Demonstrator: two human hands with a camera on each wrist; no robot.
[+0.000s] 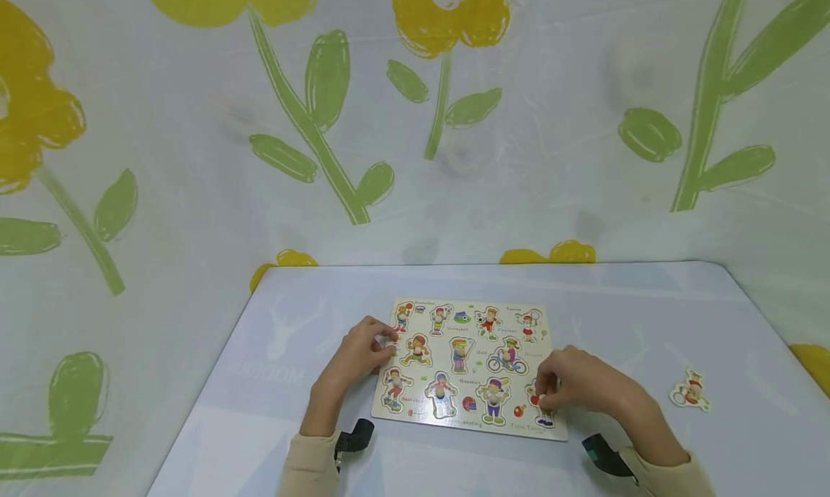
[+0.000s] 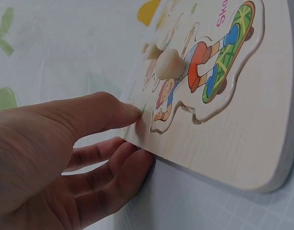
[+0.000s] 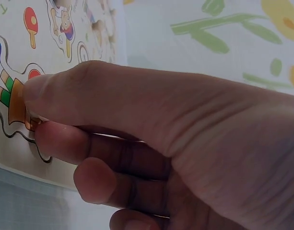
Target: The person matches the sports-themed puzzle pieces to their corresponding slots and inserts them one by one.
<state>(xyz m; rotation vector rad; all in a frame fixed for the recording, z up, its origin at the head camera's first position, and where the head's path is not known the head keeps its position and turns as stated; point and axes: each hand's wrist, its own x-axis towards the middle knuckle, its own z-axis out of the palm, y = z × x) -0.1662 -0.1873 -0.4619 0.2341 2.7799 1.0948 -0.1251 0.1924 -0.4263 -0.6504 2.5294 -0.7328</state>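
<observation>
A wooden knob puzzle board (image 1: pixel 431 371) with sports figures lies on the table. My left hand (image 1: pixel 361 349) holds its left edge, thumb on the top face and the other fingers curled at the side and below. Close by that thumb, the skateboarder piece (image 2: pixel 199 62) with its wooden knob (image 2: pixel 170 64) sits in its slot. At the board's lower right corner, my right hand (image 1: pixel 573 378) pinches the table tennis player piece (image 3: pixel 5 88) between thumb and index finger. The piece lies over its outlined slot; the fingertips hide its middle and knob.
A loose piece with a figure on wheels (image 1: pixel 691 392) lies on the white table (image 1: pixel 622 302), right of the right hand. Several other figure pieces, such as the cyclist (image 1: pixel 509 356), are in the board. Behind the table hangs a flower-patterned cloth (image 1: pixel 519 194).
</observation>
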